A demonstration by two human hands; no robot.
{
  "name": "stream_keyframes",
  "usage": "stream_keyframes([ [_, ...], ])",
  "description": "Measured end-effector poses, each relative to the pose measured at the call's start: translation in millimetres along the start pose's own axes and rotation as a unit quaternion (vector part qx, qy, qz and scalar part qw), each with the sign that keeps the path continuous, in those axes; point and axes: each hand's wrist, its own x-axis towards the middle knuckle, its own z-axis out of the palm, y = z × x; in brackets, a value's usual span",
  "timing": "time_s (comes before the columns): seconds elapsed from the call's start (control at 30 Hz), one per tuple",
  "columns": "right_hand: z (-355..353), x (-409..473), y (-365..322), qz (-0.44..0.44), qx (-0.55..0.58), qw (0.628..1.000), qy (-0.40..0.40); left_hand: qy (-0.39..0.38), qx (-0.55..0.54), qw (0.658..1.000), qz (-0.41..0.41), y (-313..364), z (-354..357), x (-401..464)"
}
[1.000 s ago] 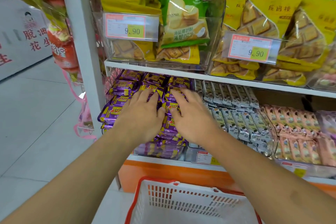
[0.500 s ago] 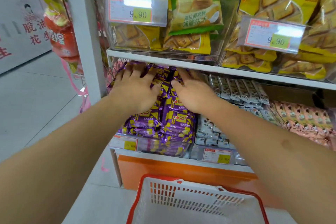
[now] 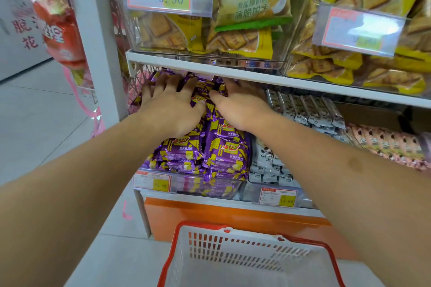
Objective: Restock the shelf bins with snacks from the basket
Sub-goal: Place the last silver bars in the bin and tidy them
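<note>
**Purple bin nearly full, basket looks spent**

Both hands lie flat on the purple snack packs [image 3: 217, 147] in the leftmost bin [image 3: 186, 185] of the lower shelf. The left hand [image 3: 170, 105] has its fingers spread and straight across the back of the heap; the right hand [image 3: 240, 105] lies just beside it, fingers reaching under the white shelf edge [image 3: 279, 78], where their tips are hidden. Neither hand grips a pack: they seem to be pressing the heap down and back.

My reading is that this bin is at its last step. The packs are heaped above the clear front wall, so little room is left. The white basket [image 3: 245, 256] with its red rim sits below on the floor, and the part in view shows no snacks (its near end is cut off by the frame, so a few could remain there).

Counts: two hands, one basket, four price tags in view, two on the upper bins and two on the lower. The purple packs overlap too much to count; roughly a dozen show their faces. The grey-white packs [image 3: 303, 109] next door are likewise too many to tell
</note>
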Motion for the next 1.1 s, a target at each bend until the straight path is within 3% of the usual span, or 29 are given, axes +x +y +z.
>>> stream_keyframes([
  [0.2,3.5,16.5,0.7,0.006,-0.004,0.998,-0.065,-0.039,0.026,0.999,0.002,2.4,5.6,7.9],
  [0.4,2.0,15.4,4.4,-0.005,-0.015,0.999,-0.042,-0.01,0.022,1.0,0.01,0.4,4.9,8.2],
  [0.53,-11.1,-17.1,-2.2,-0.023,-0.006,1.0,0.004,0.045,-0.003,0.998,0.047,1.2,-0.5,-8.2],
  [0.7,-11.3,-103.1,-1.4,-0.109,-0.01,0.988,0.111,0.166,-0.026,0.982,0.09,-1.0,-9.4,-73.1],
  [0.8,-7.1,-138.9,10.0,-0.14,0.003,0.984,0.105,0.213,-0.026,0.973,0.085,-5.6,-7.6,-114.6],
  [0.9,1.0,-151.9,17.4,-0.156,0.015,0.986,0.063,0.191,-0.015,0.979,0.07,-14.1,4.0,-134.7],
  [1.1,17.4,-147.6,18.1,-0.179,0.026,0.982,0.058,0.139,-0.024,0.986,0.088,-30.7,19.8,-134.4],
])
